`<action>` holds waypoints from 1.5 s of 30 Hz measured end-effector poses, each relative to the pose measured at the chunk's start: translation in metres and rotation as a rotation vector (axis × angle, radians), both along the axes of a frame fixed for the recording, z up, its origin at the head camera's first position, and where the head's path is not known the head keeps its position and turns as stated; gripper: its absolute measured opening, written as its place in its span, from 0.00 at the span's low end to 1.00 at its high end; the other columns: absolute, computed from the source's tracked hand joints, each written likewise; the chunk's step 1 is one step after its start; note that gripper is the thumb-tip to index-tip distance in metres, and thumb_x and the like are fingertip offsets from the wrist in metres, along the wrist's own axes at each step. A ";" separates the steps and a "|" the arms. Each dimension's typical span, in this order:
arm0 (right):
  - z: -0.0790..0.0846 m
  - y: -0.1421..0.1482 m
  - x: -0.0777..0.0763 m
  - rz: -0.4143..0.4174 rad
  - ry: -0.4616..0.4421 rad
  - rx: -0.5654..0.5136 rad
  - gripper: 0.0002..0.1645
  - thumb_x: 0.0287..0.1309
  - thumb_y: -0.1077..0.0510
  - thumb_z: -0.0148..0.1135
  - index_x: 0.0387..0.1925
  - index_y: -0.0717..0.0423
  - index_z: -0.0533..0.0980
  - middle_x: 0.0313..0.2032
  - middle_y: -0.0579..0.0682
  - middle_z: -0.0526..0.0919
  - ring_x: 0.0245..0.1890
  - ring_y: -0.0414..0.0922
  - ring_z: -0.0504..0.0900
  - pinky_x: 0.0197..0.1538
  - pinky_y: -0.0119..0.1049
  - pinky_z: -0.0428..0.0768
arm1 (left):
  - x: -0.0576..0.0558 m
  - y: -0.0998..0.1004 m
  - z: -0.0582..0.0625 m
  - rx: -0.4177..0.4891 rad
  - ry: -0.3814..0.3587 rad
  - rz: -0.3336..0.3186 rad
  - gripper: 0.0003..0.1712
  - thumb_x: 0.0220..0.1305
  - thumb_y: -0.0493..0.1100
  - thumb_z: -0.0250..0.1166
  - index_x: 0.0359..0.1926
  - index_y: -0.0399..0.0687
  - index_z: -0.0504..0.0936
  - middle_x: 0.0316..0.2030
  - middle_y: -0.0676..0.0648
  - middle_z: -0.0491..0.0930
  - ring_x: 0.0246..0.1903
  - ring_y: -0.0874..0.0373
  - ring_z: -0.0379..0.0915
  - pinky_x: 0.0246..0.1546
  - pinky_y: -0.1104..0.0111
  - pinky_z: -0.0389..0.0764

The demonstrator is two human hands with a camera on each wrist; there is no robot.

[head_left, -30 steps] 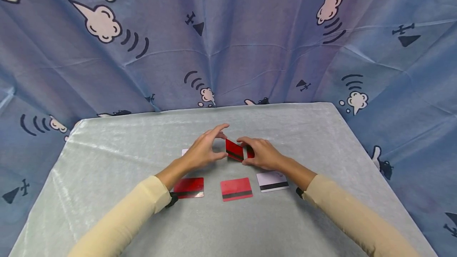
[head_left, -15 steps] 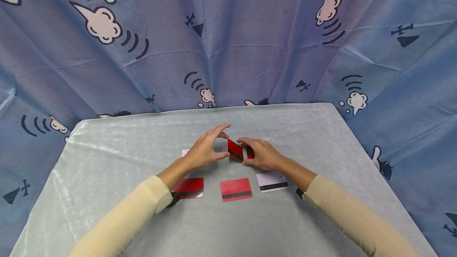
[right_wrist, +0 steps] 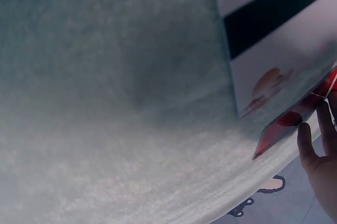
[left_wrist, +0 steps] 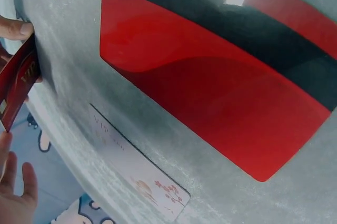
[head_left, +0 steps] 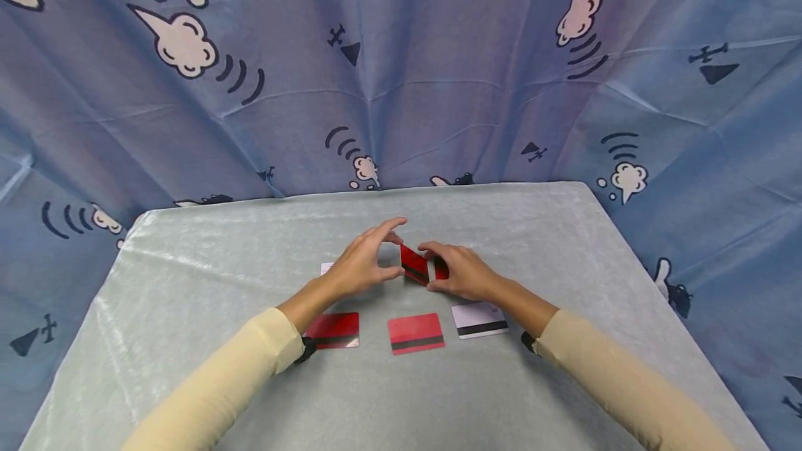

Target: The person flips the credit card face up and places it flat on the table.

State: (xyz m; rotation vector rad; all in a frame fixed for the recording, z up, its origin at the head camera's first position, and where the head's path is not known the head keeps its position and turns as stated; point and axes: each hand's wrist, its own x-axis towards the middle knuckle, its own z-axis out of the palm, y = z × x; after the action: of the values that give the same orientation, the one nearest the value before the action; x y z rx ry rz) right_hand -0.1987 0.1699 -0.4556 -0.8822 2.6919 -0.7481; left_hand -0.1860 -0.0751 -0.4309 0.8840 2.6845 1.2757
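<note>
Near the centre of the head view, two red VIP cards stand on edge, side by side. My left hand (head_left: 360, 263) pinches the left red card (head_left: 415, 264), which has a black stripe, by its left end between thumb and finger. The right hand (head_left: 464, 270) grips the other red card (head_left: 441, 268) and covers much of it. Gold VIP lettering shows on a standing red card (left_wrist: 21, 82) in the left wrist view. In the right wrist view, a red card (right_wrist: 284, 126) stands by the fingertips.
A red striped card (head_left: 335, 329), a lighter red card (head_left: 416, 333) and a white striped card (head_left: 479, 320) lie flat nearer the body. Behind the left hand lies a white VIP card (left_wrist: 142, 166). A grey cloth (head_left: 219, 249) covers the table; a patterned blue curtain (head_left: 401, 89) hangs behind.
My left hand has shifted slightly right with the left card, whose angle to the other card has turned a little. The right hand and the flat cards stay nearly still.
</note>
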 end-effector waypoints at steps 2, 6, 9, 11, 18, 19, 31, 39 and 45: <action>0.001 -0.001 0.000 -0.005 -0.016 0.000 0.45 0.49 0.55 0.79 0.67 0.56 0.69 0.54 0.52 0.83 0.55 0.49 0.79 0.61 0.52 0.73 | 0.000 0.000 0.000 -0.004 -0.004 0.006 0.49 0.54 0.38 0.76 0.74 0.52 0.61 0.51 0.46 0.83 0.59 0.53 0.71 0.62 0.53 0.69; 0.003 -0.003 -0.001 -0.014 -0.040 -0.019 0.48 0.48 0.54 0.80 0.69 0.55 0.67 0.55 0.52 0.82 0.56 0.49 0.79 0.62 0.51 0.73 | 0.001 -0.001 0.000 -0.010 -0.010 0.012 0.50 0.54 0.38 0.76 0.74 0.53 0.60 0.51 0.47 0.83 0.59 0.53 0.71 0.62 0.53 0.69; 0.006 -0.005 -0.002 -0.018 -0.043 -0.053 0.50 0.46 0.53 0.81 0.69 0.55 0.66 0.56 0.52 0.82 0.57 0.49 0.79 0.61 0.51 0.73 | 0.001 -0.001 0.001 -0.013 -0.010 0.009 0.50 0.54 0.39 0.76 0.74 0.53 0.60 0.51 0.47 0.83 0.60 0.52 0.70 0.62 0.52 0.69; 0.008 -0.006 -0.003 -0.022 -0.047 -0.080 0.51 0.46 0.53 0.81 0.69 0.56 0.65 0.56 0.53 0.82 0.57 0.50 0.79 0.61 0.51 0.74 | 0.001 -0.001 0.001 -0.016 -0.008 0.009 0.50 0.55 0.39 0.76 0.74 0.53 0.60 0.51 0.47 0.83 0.59 0.52 0.70 0.62 0.53 0.69; 0.015 -0.014 -0.001 -0.020 -0.042 -0.144 0.54 0.44 0.53 0.82 0.70 0.56 0.64 0.56 0.52 0.82 0.59 0.51 0.79 0.60 0.54 0.74 | 0.001 -0.001 0.001 -0.015 -0.004 0.010 0.50 0.55 0.39 0.76 0.74 0.52 0.60 0.52 0.46 0.82 0.59 0.51 0.71 0.62 0.52 0.69; 0.015 -0.015 -0.001 -0.017 -0.038 -0.149 0.54 0.44 0.53 0.82 0.70 0.56 0.64 0.56 0.52 0.83 0.58 0.52 0.79 0.60 0.54 0.74 | 0.001 -0.001 0.001 -0.015 -0.004 0.011 0.50 0.55 0.39 0.76 0.74 0.52 0.60 0.52 0.46 0.82 0.59 0.51 0.71 0.62 0.52 0.69; 0.015 -0.019 -0.002 -0.019 -0.027 -0.148 0.52 0.46 0.55 0.81 0.70 0.57 0.64 0.53 0.52 0.84 0.55 0.51 0.81 0.58 0.54 0.75 | 0.001 -0.001 0.000 -0.001 0.018 0.005 0.49 0.54 0.37 0.76 0.74 0.50 0.62 0.51 0.44 0.83 0.58 0.50 0.72 0.60 0.52 0.71; 0.015 -0.021 -0.002 -0.029 -0.025 -0.149 0.51 0.45 0.56 0.81 0.70 0.57 0.65 0.53 0.52 0.84 0.54 0.50 0.81 0.58 0.54 0.75 | 0.002 -0.002 0.001 0.006 0.013 0.003 0.49 0.54 0.37 0.76 0.74 0.50 0.62 0.52 0.42 0.82 0.59 0.49 0.72 0.61 0.51 0.70; 0.017 -0.021 -0.003 -0.039 -0.031 -0.148 0.51 0.46 0.57 0.81 0.70 0.57 0.65 0.53 0.52 0.84 0.55 0.50 0.81 0.58 0.54 0.75 | 0.002 -0.003 0.001 -0.002 0.000 0.019 0.50 0.54 0.39 0.77 0.74 0.52 0.60 0.55 0.42 0.80 0.60 0.48 0.70 0.62 0.49 0.69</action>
State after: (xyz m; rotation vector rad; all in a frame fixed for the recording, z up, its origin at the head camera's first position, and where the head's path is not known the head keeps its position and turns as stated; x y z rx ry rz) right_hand -0.2017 0.1484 -0.4389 -0.8449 2.6615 -0.9714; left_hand -0.1835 -0.0778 -0.4300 0.8602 2.7003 1.2762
